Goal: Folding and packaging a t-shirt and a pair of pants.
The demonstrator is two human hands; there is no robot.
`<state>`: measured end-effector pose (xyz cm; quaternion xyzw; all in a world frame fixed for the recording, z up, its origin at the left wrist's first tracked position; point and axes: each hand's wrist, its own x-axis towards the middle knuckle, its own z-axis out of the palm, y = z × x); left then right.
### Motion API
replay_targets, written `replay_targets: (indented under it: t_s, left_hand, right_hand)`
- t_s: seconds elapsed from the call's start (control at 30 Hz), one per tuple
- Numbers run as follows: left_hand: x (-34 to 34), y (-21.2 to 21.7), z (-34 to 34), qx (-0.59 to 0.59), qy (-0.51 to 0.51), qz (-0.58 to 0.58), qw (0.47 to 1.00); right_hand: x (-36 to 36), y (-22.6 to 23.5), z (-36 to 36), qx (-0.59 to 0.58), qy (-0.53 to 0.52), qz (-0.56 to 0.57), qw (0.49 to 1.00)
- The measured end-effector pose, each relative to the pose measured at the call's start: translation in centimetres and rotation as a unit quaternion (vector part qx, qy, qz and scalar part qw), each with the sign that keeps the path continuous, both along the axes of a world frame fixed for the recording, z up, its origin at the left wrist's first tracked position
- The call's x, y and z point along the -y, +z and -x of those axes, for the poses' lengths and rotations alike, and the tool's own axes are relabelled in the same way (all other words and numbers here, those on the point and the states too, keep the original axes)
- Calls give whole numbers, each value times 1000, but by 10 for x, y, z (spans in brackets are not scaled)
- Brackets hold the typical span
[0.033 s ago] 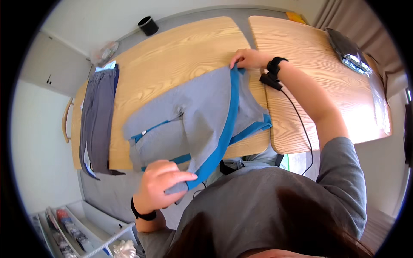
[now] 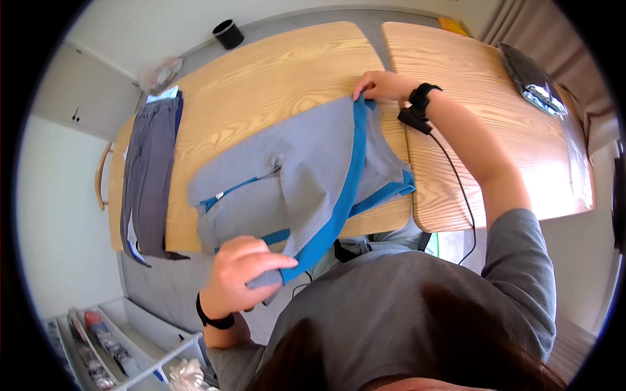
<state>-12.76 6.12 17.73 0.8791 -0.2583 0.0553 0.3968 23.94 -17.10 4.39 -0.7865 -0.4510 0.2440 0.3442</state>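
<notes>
Both hands (image 2: 244, 274) pinch opposite ends of grey blue-striped trousers (image 2: 306, 169).

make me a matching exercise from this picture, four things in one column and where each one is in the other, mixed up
Things:
1. left hand
2. right hand
3. black cup
4. dark grey folded garment

Places:
A. at the far edge of the table
B. gripping the near end of the grey and blue garment, by the person's body
C. lying along the left end of the table
D. holding the far end of the grey and blue garment

Pairs: 1-B, 2-D, 3-A, 4-C
</notes>
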Motion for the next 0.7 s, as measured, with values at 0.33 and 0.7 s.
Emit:
replay_targets:
  t_s: [0.33, 0.7]
  left_hand:
    - [-167, -55, -11, -253, 421, 183, 851]
    - [-188, -87, -27, -185, 366, 287, 866]
  right_hand:
    - [-8, 4, -5, 9, -21, 69, 997]
    - [-14, 16, 12, -36, -125, 81, 988]
